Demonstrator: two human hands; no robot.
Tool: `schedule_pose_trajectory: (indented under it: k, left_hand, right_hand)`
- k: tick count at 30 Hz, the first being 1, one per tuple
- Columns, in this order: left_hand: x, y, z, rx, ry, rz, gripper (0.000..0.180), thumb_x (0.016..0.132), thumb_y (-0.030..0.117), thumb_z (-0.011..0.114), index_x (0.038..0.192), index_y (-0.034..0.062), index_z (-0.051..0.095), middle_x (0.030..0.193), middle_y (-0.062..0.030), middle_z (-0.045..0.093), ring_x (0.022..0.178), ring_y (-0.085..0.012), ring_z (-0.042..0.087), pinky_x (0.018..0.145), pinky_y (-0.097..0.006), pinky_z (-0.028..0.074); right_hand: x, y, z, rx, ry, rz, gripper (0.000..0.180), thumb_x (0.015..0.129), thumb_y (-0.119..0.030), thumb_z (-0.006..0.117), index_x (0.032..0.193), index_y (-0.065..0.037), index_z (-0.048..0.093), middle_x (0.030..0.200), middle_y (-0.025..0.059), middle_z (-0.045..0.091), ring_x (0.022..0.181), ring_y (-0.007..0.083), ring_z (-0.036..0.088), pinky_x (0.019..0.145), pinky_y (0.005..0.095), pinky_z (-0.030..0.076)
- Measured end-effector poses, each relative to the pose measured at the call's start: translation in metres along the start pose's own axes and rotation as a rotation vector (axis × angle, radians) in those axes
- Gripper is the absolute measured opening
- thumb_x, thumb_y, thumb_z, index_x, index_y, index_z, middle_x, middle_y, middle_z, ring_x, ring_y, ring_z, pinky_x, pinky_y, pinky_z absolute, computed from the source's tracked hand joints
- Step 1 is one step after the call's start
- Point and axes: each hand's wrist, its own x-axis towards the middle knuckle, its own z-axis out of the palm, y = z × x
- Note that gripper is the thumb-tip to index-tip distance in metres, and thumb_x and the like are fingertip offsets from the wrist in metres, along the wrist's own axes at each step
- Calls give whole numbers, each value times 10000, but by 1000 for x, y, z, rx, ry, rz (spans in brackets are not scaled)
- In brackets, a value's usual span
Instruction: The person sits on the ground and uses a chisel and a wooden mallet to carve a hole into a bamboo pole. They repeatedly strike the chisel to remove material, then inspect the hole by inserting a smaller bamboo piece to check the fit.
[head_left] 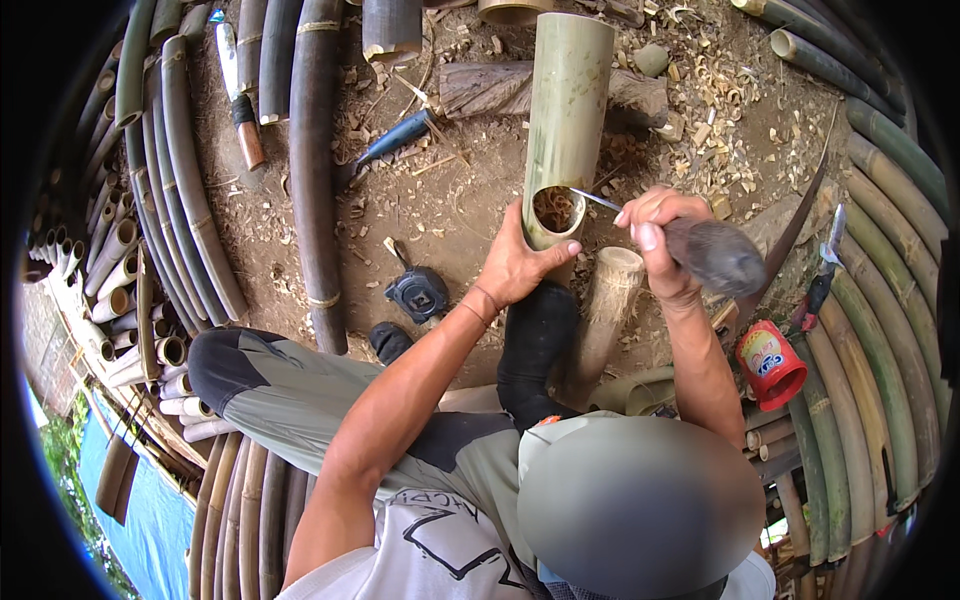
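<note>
A thick pale-green bamboo tube (pixel 568 100) slopes away from me, its far part resting across a rough piece of wood (pixel 487 88). At its near end is a round opening with brown shavings inside. My left hand (pixel 522 262) grips this end from the left, thumb along the lower rim. In my right hand (pixel 662 222), closed, is a carving tool with a thick, dark wooden handle (pixel 715 255). Its thin metal blade (pixel 597 199) points left, the tip at the opening's upper right edge; whether it touches the bamboo I cannot tell.
A short log (pixel 612 285) stands beside my leg. On the ground lie a black tape measure (pixel 418 292), a blue-handled tool (pixel 398 137) and a long knife (pixel 240 115). A red container (pixel 771 365) and another knife (pixel 826 260) are at right. Bamboo poles (pixel 318 150) line both sides; wood chips litter the dirt.
</note>
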Motion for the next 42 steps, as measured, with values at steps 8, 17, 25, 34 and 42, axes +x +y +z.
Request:
schedule_pose_trajectory:
  k: [8, 17, 25, 34, 42]
  left_hand:
    - [3, -3, -1, -72, -37, -20, 879, 782, 219, 850, 1403, -68, 298, 1299, -174, 551, 1200, -239, 538, 1058, -366, 419]
    - [8, -3, -7, -146, -116, -62, 902, 753, 254, 879, 1393, -49, 319, 1302, -153, 543, 1195, -226, 534, 1055, -361, 421]
    - [10, -3, -20, -260, -216, -163, 976, 710, 283, 909, 1416, -24, 309, 1306, -129, 537, 1225, -219, 503, 1080, -361, 389]
    - [13, -4, -22, -228, -251, -184, 984, 709, 312, 909, 1414, -14, 305, 1268, -114, 544, 1185, -207, 514, 1062, -354, 400]
    - [11, -7, -3, -108, -58, -82, 890, 698, 316, 916, 1320, -36, 386, 1165, -128, 611, 1086, -207, 586, 975, -349, 476]
  right_hand:
    - [-18, 4, -7, 264, 306, 138, 73, 909, -31, 551, 946, -53, 492, 712, 48, 500, 658, 161, 505, 658, 382, 513]
    - [-26, 4, -14, 445, 659, 459, 83, 932, -112, 576, 941, -80, 499, 673, 15, 471, 630, 148, 488, 685, 389, 489]
    - [-51, -31, 25, -275, -166, -121, 213, 700, -24, 781, 839, -63, 624, 785, 56, 581, 726, 244, 577, 665, 400, 482]
    - [-68, -18, 43, -465, -527, -196, 149, 729, -183, 682, 795, -70, 611, 731, 25, 492, 717, 212, 533, 694, 344, 452]
    - [-72, -8, 24, -653, -720, -272, 158, 693, -216, 618, 778, -83, 604, 708, 18, 461, 710, 204, 521, 690, 346, 450]
